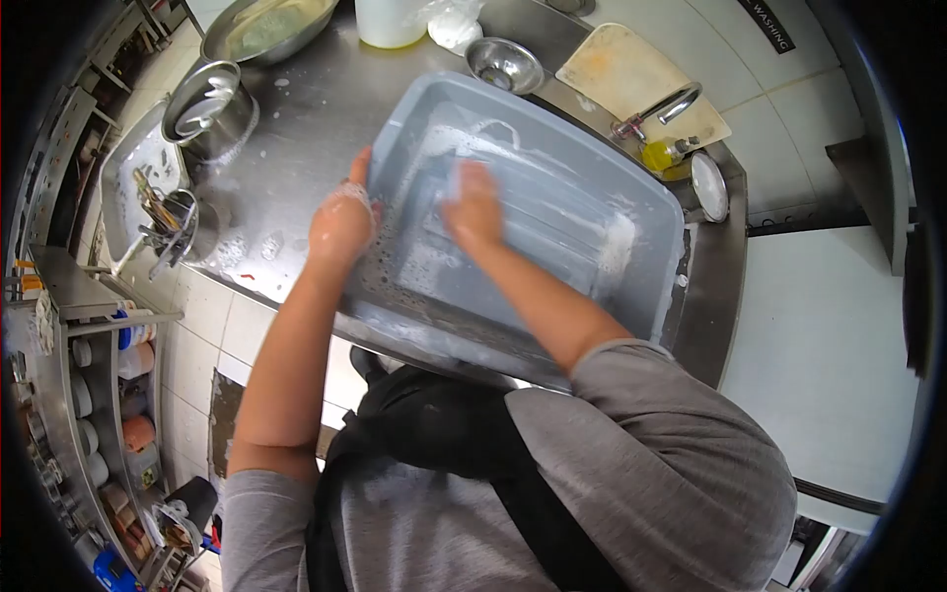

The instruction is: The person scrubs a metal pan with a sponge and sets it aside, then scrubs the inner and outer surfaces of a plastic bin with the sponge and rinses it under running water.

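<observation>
- A grey shirt (681,424) and a black apron (434,429) are worn by the person at the near edge of the steel worktop (306,128)
- A red scrap (247,277) is left beside that same near edge, left of the middle
- The grey tub (562,237) is set right of the worktop's middle, its near side brought to the near edge; suds are spread over its floor and walls
- The tub's left rim is held by the left hand (342,222), which is flecked with foam and closed narrowly on it
- The right hand (473,209) is reached into the tub, over its left half; it is blurred by motion, so whether anything is gripped cannot be told
- Utensils (163,212) are stood in a metal container at the worktop's left edge, with a pale tray (120,197) beside them and a saucepan (202,133) farther back
- A large bowl (222,41) is placed toward the far-left corner
- Along the far edge are seen a white container (390,18), a small metal bowl (504,65), a stained board (607,69) propped behind, a tap (679,103) and a yellow bottle (656,154)
</observation>
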Motion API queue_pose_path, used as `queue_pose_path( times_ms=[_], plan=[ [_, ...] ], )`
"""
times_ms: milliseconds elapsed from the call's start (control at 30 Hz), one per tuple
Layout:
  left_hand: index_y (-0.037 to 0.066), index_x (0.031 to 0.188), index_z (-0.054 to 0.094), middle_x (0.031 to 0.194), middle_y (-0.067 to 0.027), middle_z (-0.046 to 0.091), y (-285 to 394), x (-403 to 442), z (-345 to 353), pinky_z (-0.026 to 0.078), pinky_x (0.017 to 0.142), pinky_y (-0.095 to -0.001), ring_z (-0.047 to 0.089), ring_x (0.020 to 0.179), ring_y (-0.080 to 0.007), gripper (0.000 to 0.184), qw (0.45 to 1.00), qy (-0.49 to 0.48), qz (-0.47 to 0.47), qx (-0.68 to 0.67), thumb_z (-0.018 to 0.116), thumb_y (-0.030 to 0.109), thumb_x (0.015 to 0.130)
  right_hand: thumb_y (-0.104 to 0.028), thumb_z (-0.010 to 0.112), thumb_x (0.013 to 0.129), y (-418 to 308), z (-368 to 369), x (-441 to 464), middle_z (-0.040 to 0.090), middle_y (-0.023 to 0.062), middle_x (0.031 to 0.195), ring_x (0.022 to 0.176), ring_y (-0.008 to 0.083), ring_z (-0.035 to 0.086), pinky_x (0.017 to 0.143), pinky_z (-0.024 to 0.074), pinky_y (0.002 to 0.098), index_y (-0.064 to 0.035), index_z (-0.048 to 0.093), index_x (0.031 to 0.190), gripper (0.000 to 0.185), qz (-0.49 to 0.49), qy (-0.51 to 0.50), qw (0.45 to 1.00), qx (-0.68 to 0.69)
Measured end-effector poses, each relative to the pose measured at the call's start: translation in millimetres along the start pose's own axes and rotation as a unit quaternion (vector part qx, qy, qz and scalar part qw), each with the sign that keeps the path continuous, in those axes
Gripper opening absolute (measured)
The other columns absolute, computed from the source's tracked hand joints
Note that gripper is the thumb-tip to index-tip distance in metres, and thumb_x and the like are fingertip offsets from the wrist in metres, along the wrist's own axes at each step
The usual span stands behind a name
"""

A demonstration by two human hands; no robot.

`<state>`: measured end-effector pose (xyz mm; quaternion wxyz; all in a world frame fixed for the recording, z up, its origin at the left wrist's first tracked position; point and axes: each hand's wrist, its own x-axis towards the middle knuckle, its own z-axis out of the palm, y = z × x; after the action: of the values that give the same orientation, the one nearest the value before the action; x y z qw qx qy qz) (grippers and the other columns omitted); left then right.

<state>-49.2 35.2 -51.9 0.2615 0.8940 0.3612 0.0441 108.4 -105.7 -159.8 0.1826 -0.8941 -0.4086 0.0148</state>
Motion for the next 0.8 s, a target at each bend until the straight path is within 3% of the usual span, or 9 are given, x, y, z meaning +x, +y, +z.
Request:
queue_pose_path(
  times_ms=[33, 100, 167, 233, 300, 400, 467, 567, 800],
  plan=[
    [0.025, 0.142, 0.019, 0.105, -0.0228, 0.06, 0.3, -0.7, 2.3, 0.048, 0.08, -0.0463, 0.06, 0.097, -0.0398, 0.074, 1.0, -0.002, -0.004, -0.004, 0.06, 0.01, 0.083, -0.028, 0.05, 0.086, -4.3, -5.9, -5.7, 0.027, 0.0143, 0.147, 0.138, 0.0283, 0.02, 0.114, 0.0117, 0.0416, -0.0045, 0.029, 0.141, 0.063, -0.002, -0.005, 1.0, -0.003],
    [0.027, 0.142, 0.02, 0.106, -0.023, 0.061, -0.1, 1.8, 0.7, 0.048, 0.08, -0.0455, 0.06, 0.097, -0.04, 0.073, 1.0, 0.001, -0.01, 0.0, 0.06, 0.011, 0.083, -0.025, 0.057, 0.082, -12.1, -15.9, -23.9, 0.033, 0.0186, 0.142, 0.135, 0.0313, 0.025, 0.112, 0.0182, 0.0465, -0.0043, 0.035, 0.137, 0.062, -0.242, -0.065, 0.968, -0.001],
    [0.028, 0.141, 0.021, 0.106, -0.0228, 0.061, 2.5, 1.5, -2.5, 0.048, 0.081, -0.0452, 0.06, 0.098, -0.0395, 0.072, 1.0, -0.007, -0.019, -0.013, 0.061, 0.011, 0.083, -0.025, 0.053, 0.085, 37.9, -49.8, -54.6, 0.029, 0.0122, 0.146, 0.139, 0.028, 0.019, 0.113, 0.0142, 0.0456, -0.0116, 0.033, 0.139, 0.059, -0.2, -0.136, 0.97, -0.024],
    [0.028, 0.141, 0.022, 0.106, -0.0226, 0.061, 4.1, 0.2, -2.4, 0.048, 0.082, -0.0449, 0.06, 0.099, -0.039, 0.072, 0.999, -0.018, -0.029, -0.024, 0.061, 0.011, 0.083, -0.026, 0.055, 0.085, 98.4, -87.7, -96.3, 0.027, 0.0152, 0.146, 0.138, 0.0305, 0.019, 0.113, 0.013, 0.0467, -0.0077, 0.032, 0.139, 0.062, -0.124, -0.131, 0.981, -0.072],
    [0.027, 0.14, 0.024, 0.106, -0.0221, 0.062, 6.3, 1.2, -2.7, 0.048, 0.082, -0.045, 0.06, 0.099, -0.0387, 0.07, 0.999, 0.0, -0.015, -0.028, 0.061, 0.012, 0.083, -0.028, 0.055, 0.085, 137.5, -98.0, -140.8, 0.024, 0.0196, 0.146, 0.139, 0.0328, 0.017, 0.113, 0.0108, 0.0479, -0.0037, 0.027, 0.141, 0.067, 0.027, -0.069, 0.992, -0.098],
    [0.027, 0.14, 0.025, 0.107, -0.0217, 0.061, 8.9, 4.3, -3.2, 0.048, 0.081, -0.0453, 0.06, 0.099, -0.0382, 0.07, 1.0, 0.007, 0.0, -0.006, 0.062, 0.013, 0.083, -0.028, 0.055, 0.086, 91.4, -76.2, -139.5, 0.022, 0.0224, 0.146, 0.139, 0.0339, 0.013, 0.113, 0.0093, 0.0478, 0.0009, 0.023, 0.141, 0.071, -0.034, -0.109, 0.992, -0.044],
    [0.027, 0.141, 0.024, 0.107, -0.0212, 0.061, 10.5, 4.9, -3.4, 0.048, 0.08, -0.0453, 0.06, 0.098, -0.0378, 0.069, 1.0, 0.0, -0.005, 0.013, 0.061, 0.015, 0.084, -0.03, 0.053, 0.087, 37.6, -40.0, -98.8, 0.02, 0.0219, 0.147, 0.14, 0.0341, 0.01, 0.113, 0.0089, 0.0472, 0.0025, 0.02, 0.142, 0.072, -0.14, -0.078, 0.986, -0.038],
    [0.027, 0.141, 0.023, 0.106, -0.0202, 0.061, 5.1, 6.4, 0.5, 0.048, 0.08, -0.0452, 0.06, 0.097, -0.0371, 0.068, 0.999, 0.005, -0.016, 0.043, 0.06, 0.019, 0.085, -0.03, 0.049, 0.088, -48.6, -9.1, -28.0, 0.018, 0.0213, 0.148, 0.139, 0.0343, 0.011, 0.113, 0.0088, 0.0476, 0.0033, 0.027, 0.139, 0.064, -0.144, -0.079, 0.984, 0.065],
    [0.025, 0.14, 0.025, 0.106, -0.0187, 0.062, 3.5, 6.6, -0.7, 0.048, 0.081, -0.0451, 0.06, 0.098, -0.036, 0.064, 0.998, -0.002, -0.008, 0.059, 0.059, 0.024, 0.086, -0.021, 0.051, 0.087, -74.7, 7.7, -66.6, 0.019, 0.0186, 0.149, 0.14, 0.0347, 0.011, 0.112, 0.0152, 0.0495, -0.0012, 0.037, 0.136, 0.054, -0.296, -0.234, 0.923, 0.073]
  ],
)
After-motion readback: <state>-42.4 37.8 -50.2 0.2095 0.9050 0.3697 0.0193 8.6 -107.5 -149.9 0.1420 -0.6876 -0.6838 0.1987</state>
